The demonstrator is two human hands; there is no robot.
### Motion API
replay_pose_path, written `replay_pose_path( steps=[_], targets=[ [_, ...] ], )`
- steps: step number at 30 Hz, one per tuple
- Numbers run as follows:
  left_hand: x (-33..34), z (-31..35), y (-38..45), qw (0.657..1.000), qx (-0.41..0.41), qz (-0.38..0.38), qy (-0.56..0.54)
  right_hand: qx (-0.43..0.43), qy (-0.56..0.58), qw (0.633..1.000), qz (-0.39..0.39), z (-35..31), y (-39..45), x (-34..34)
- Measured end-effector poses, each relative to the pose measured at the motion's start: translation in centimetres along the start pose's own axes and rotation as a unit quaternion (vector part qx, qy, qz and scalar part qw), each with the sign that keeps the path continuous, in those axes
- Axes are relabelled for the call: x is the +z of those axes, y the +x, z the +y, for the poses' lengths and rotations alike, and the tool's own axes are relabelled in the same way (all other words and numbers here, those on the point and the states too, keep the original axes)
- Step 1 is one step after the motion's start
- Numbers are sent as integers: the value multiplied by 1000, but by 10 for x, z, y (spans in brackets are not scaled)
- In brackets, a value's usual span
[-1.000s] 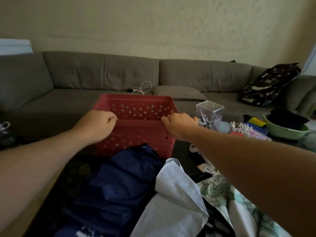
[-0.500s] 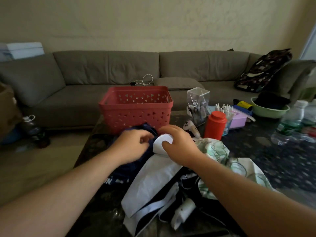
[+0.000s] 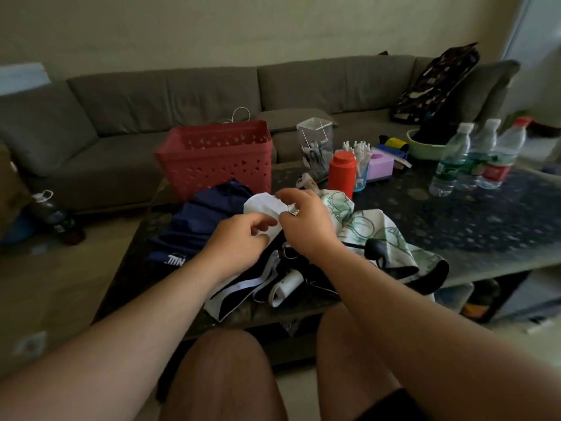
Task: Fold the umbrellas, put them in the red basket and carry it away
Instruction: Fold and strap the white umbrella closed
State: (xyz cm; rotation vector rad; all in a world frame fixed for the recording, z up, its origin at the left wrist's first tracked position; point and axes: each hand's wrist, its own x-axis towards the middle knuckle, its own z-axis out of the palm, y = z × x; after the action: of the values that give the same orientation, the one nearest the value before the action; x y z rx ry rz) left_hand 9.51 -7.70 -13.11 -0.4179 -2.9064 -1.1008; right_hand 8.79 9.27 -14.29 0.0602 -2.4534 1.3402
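Both hands have left the red basket [image 3: 215, 159]. Now the left hand [image 3: 243, 238] and right hand [image 3: 303, 223] pinch the white umbrella [image 3: 262, 206] just before the basket on the surface [image 3: 455, 226]; folding begins.

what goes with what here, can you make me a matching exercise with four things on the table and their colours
Things:
1. basket
2. bowl
3. box
4. umbrella beside the left hand

Colours:
a. navy blue
b. purple
c. red
d. pale green

Pairs: 1-c, 2-d, 3-b, 4-a
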Motion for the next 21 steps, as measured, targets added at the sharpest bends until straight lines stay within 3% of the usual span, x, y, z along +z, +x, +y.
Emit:
replay_pose_path(
  steps=[6,10,14,21],
  targets=[
    [-11,-1,-24,1000,9,13,3,5,-156,983,-94,15,30,-11],
    [-21,-10,-31,1000,6,11,13,20,-254,953,-165,23,35,-20],
    [-33,-22,-33,1000,11,14,9,30,-331,926,-181,38,25,-30],
    [-7,-29,6,995,4,53,-83,43,-461,853,-239,59,32,-34]
  ],
)
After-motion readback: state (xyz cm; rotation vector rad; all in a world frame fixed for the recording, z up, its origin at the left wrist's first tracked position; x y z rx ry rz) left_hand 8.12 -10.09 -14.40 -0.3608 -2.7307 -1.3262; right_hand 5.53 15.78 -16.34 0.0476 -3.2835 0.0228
